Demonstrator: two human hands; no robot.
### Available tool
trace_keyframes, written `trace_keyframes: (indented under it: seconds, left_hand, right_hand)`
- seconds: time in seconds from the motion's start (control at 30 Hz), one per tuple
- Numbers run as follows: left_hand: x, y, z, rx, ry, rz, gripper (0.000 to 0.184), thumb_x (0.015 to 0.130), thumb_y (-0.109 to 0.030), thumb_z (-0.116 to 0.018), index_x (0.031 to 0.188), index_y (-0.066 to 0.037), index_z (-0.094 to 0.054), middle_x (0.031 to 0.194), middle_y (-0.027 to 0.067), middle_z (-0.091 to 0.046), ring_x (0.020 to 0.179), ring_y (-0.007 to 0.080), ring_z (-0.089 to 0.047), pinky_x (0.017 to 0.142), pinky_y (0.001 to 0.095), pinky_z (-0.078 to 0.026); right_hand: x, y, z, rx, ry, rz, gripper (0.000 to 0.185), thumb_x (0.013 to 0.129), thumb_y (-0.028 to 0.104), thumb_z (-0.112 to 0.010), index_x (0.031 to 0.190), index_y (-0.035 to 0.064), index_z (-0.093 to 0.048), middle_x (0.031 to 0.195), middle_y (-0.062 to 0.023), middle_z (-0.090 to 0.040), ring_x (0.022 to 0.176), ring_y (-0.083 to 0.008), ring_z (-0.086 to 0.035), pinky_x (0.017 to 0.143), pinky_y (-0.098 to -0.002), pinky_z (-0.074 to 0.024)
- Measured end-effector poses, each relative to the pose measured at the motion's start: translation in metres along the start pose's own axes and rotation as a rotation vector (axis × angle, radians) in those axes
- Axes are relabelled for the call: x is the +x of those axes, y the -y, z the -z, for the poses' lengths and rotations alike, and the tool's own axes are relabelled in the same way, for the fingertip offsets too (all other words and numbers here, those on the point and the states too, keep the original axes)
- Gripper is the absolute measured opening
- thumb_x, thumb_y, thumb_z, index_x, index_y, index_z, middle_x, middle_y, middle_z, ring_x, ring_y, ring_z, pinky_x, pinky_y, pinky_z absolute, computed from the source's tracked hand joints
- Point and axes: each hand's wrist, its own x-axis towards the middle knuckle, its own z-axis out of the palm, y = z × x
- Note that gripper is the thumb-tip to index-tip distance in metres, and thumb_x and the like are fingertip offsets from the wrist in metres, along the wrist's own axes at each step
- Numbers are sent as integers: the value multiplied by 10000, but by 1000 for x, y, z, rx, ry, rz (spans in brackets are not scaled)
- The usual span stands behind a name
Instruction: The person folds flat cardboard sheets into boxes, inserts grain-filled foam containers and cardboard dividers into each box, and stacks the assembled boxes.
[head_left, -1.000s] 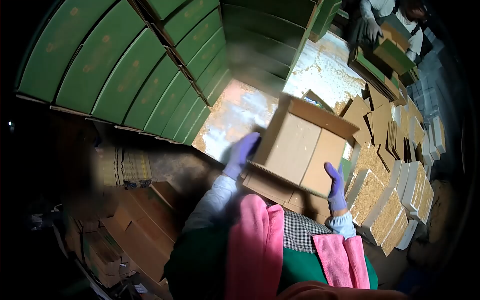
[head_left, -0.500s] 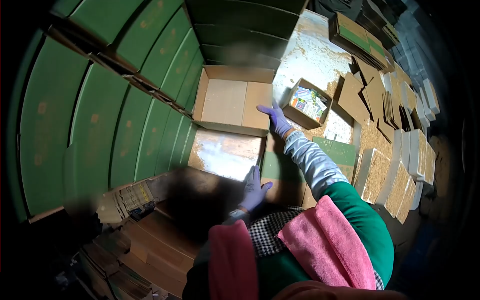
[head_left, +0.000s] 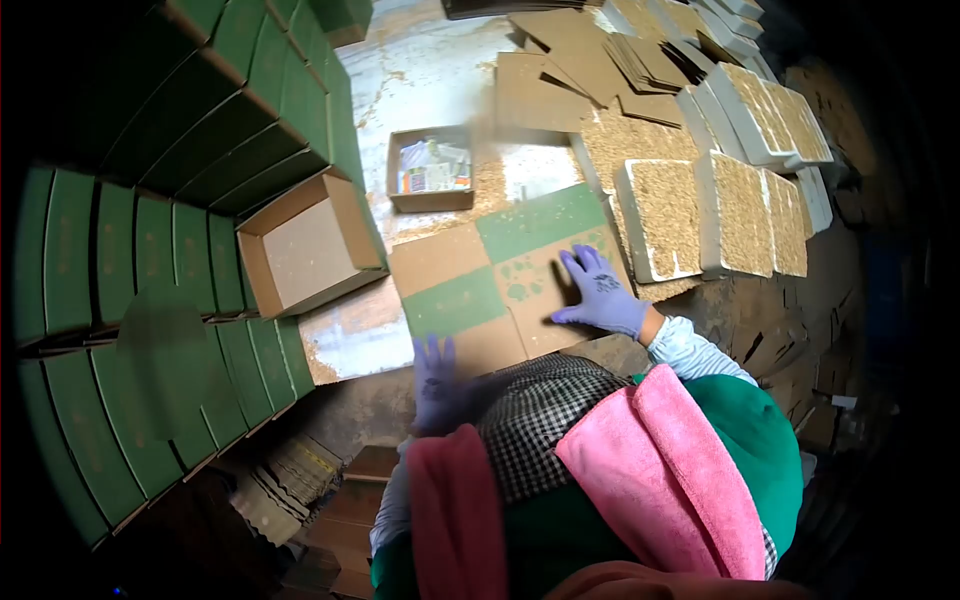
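Cardboard [head_left: 505, 285], flat and green-panelled, lies along the tabletop's [head_left: 345, 330] near edge, probably to keep it within easy reach of both hands; the right hand [head_left: 605, 300], fingers spread and gripping nothing, is palm-down over its right part, perhaps to steady it; the left hand [head_left: 433, 385], slightly blurred, is unclenched at its near-left corner, contact unclear; an open box [head_left: 310, 255] sits by the tabletop's left edge beside stacked green boxes [head_left: 150, 250], apparently leaving the cardboard room; a small carton [head_left: 430, 203] of packets [head_left: 432, 165] stands just past the cardboard's far edge.
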Motion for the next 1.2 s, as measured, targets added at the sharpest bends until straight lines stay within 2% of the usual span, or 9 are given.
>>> trace_keyframes:
  seconds: [0.37, 0.4, 0.47, 0.57, 0.63, 0.77, 0.93, 1.1, 1.2]
  left_hand:
    - [70, -108, 230, -594, 39, 648, 503, 999, -206, -531, 1460, -26, -442, 1425, 119, -528, 1284, 206, -502, 1052, 313, -399]
    - [69, -90, 233, -307, 28, 314, 492, 1005, -220, -527, 1447, -17, -449, 1386, 104, -553, 1249, 189, -522, 1038, 310, -411]
    - [94, -113, 249, -951, 189, 546, 477, 1010, -230, -529, 1420, 2, -451, 1338, 88, -569, 1224, 183, -535, 1031, 321, -422]
    - [129, -123, 212, -620, 339, 284, 641, 1005, -247, -520, 1524, 18, -251, 1538, 165, -355, 1436, 246, -322, 1171, 357, -255]
    - [143, -129, 176, -30, -175, -191, 730, 978, -283, -547, 1546, 2, -189, 1561, 205, -310, 1486, 290, -218, 1216, 410, -122]
    - [141, -156, 101, 260, 382, -478, 780, 898, -478, -603, 1476, -10, -370, 1547, 207, -325, 1471, 382, -217, 1202, 556, -74]
    - [191, -147, 147, 510, -252, -325, 1040, 723, -558, -741, 1487, 7, -319, 1550, 279, -252, 1444, 419, -234, 1157, 636, -71]
    - [154, -145, 117, 221, -141, -544, 617, 791, -277, -737, 1322, -35, -534, 1169, 118, -577, 1123, 299, -523, 1083, 518, -339]
    - [165, -126, 102, 70, -81, -615, 366, 911, -305, -606, 1205, -90, -637, 1203, 109, -580, 1103, 291, -537, 1113, 489, -309]
  right_hand:
    - [-63, -34, 144, 478, -333, 25, 761, 731, 351, -839, 1343, 28, -522, 1281, -193, -559, 1237, -343, -516, 1060, -418, -402]
    - [-56, -34, 158, 578, -319, 104, 712, 752, 337, -815, 1335, 40, -534, 1254, -182, -570, 1208, -326, -529, 1051, -413, -405]
    - [-32, -34, 182, 713, -226, 227, 600, 824, 368, -731, 1315, 67, -562, 1240, -167, -585, 1189, -294, -540, 1045, -396, -400]
    - [27, -59, 153, 712, -241, 156, 610, 917, 418, -614, 1368, 23, -501, 1309, -195, -560, 1237, -313, -512, 1072, -383, -379]
    - [56, -71, 108, 809, -396, -141, 967, 878, 558, -615, 1493, -90, -244, 1502, -307, -346, 1425, -354, -328, 1175, -388, -253]
    - [29, -15, 72, 230, -480, -70, 1234, 759, 586, -727, 1509, -115, -42, 1525, -334, -254, 1437, -413, -269, 1186, -442, -224]
    - [22, -51, 68, 221, -300, -34, 1097, 804, 413, -745, 1514, -100, -83, 1526, -328, -254, 1444, -402, -263, 1191, -390, -227]
    - [-46, -53, 74, 634, -1100, -126, 514, 929, 137, -572, 1397, -37, -445, 1392, -185, -508, 1290, -293, -497, 1103, -381, -374]
    - [-105, -14, 97, 259, -775, 311, 537, 895, 229, -628, 1344, -35, -495, 1372, -218, -511, 1298, -380, -476, 1108, -494, -354]
